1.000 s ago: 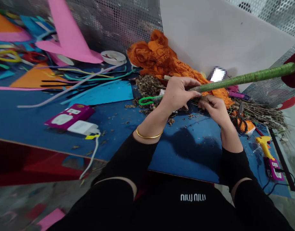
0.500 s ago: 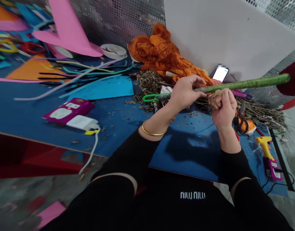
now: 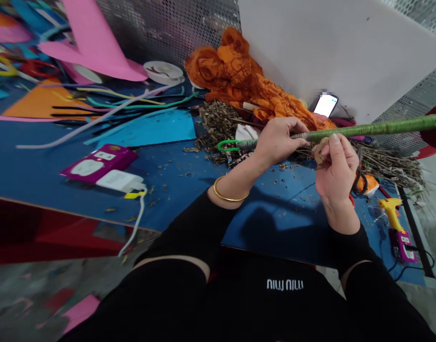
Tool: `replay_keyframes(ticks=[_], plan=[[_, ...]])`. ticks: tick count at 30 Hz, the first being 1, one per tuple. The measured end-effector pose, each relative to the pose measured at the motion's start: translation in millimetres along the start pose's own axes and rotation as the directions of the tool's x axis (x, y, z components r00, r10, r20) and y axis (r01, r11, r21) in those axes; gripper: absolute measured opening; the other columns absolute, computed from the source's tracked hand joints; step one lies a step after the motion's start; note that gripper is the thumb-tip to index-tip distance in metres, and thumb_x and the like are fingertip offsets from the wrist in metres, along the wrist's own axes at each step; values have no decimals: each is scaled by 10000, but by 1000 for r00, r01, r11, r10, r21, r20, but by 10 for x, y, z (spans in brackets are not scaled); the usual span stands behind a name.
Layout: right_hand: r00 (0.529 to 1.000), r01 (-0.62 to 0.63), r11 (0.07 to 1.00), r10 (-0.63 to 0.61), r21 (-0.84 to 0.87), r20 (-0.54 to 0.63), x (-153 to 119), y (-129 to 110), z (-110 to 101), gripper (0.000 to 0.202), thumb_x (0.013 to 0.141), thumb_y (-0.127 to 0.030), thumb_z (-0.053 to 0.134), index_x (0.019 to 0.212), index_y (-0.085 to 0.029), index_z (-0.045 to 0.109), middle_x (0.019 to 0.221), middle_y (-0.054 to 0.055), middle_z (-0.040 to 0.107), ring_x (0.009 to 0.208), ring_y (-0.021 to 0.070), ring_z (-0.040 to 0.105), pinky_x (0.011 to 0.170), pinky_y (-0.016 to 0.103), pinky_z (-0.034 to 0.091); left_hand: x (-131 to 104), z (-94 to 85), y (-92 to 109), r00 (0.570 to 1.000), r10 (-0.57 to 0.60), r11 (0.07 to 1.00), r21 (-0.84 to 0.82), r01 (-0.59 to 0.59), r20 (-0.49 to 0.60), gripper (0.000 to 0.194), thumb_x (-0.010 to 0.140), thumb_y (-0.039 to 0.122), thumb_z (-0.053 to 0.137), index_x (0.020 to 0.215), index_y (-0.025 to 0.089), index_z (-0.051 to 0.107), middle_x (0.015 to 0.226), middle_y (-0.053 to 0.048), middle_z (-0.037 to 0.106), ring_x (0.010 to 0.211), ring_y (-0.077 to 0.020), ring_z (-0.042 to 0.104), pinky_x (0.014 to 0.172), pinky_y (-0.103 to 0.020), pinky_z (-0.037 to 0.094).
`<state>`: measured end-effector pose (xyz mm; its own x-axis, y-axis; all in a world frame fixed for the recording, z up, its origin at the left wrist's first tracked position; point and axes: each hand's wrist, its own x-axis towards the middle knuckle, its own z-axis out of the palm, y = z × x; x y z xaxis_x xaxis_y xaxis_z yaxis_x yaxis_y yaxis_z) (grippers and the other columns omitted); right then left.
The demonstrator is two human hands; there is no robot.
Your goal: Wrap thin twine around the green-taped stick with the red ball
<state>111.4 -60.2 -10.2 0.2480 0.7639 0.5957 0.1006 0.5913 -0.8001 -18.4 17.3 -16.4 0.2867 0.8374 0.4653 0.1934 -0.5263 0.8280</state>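
My left hand [image 3: 276, 142], a gold bangle at its wrist, is closed around a long stick [image 3: 376, 128] held over the table. Green wrapping covers the stick's right side, and a greyish wrapped section shows near my fingers. A bright green loop [image 3: 229, 145] sticks out at its left end. The far right end meets something dark red [image 3: 433, 128]. Just below the stick, the fingers of my right hand [image 3: 336, 178] pinch a tan, crumpled strip [image 3: 319, 149], partly hidden by the fingers. Whether the strip is fastened to the stick, I cannot tell.
Dried plant stems [image 3: 392, 164] and an orange cloth [image 3: 235, 71] lie behind my hands. Scissors [image 3: 360, 183] and a yellow glue gun [image 3: 392, 211] are at the right. A purple power strip [image 3: 97, 164], blue sheet [image 3: 150, 128] and pink sheet [image 3: 93, 42] lie left.
The stick has shifted slightly right along with my left hand. My right hand has turned and moved a little right and down, still pinching the tan strip.
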Motion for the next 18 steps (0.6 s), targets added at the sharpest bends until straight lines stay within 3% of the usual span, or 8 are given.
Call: replay_keyframes(ticks=[5, 8, 11, 15, 18], plan=[[996, 69, 996, -72, 50, 57, 44, -8, -33, 476, 1010, -589, 628, 711, -232, 529, 639, -35, 430, 531, 84, 414, 542, 263, 443, 4, -20, -14, 999, -25, 1000, -17, 26, 26, 156, 710, 229, 774, 851, 167, 798, 888, -38, 821, 864, -219, 730, 838, -348, 598], [984, 156, 986, -161, 62, 78, 135, 18, -98, 393, 1027, -526, 634, 751, -245, 624, 681, -17, 545, 675, 127, 617, 773, 341, 600, 5, -33, -25, 997, -57, 998, -25, 59, 48, 155, 715, 245, 783, 847, 166, 798, 861, -33, 811, 840, -212, 718, 800, -342, 608], [973, 231, 973, -231, -21, 26, 218, 30, -187, 337, 1015, -498, 664, 778, -258, 691, 785, 13, 666, 908, 198, 734, 982, 440, 615, 13, -40, -50, 993, -92, 994, -49, 95, 70, 157, 711, 241, 806, 847, 162, 796, 800, -18, 775, 786, -195, 700, 749, -335, 612], [987, 155, 967, -162, -200, -19, 235, 10, -283, 411, 999, -625, 631, 802, -272, 699, 893, 43, 691, 1052, 262, 751, 1021, 485, 618, 36, -50, -99, 984, -104, 986, -117, 121, 143, 138, 733, 205, 809, 861, 156, 794, 759, -25, 744, 732, -177, 684, 709, -330, 606], [996, 83, 969, -87, -234, -8, 207, 2, -313, 446, 991, -691, 600, 851, -282, 706, 941, 53, 681, 1161, 291, 735, 1007, 485, 629, 48, -65, -127, 974, -131, 978, -140, 158, 182, 171, 756, 203, 816, 921, 160, 801, 765, -38, 741, 674, -161, 667, 661, -329, 597]])
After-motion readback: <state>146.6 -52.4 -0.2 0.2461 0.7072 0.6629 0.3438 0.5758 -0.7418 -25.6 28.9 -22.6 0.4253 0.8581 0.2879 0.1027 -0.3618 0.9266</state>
